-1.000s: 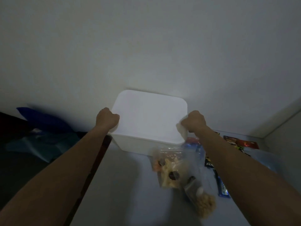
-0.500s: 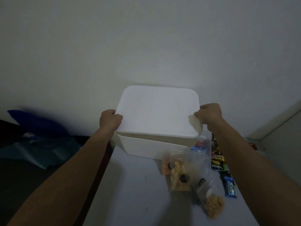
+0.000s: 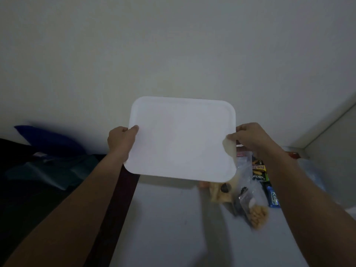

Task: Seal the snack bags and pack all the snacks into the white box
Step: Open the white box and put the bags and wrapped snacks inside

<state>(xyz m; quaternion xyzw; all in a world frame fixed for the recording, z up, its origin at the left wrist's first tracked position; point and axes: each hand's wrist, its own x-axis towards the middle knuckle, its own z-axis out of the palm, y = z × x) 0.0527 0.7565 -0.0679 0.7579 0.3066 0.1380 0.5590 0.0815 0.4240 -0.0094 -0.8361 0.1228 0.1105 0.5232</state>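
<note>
You are holding the white lid (image 3: 181, 137) up flat toward you, hiding the box; clear snack bags (image 3: 250, 207) are lying open-looking on the grey table right of it, holding yellow pieces; a blue bar (image 3: 273, 197) and dark wrapped snacks (image 3: 259, 171) are lying just beside them.
</note>
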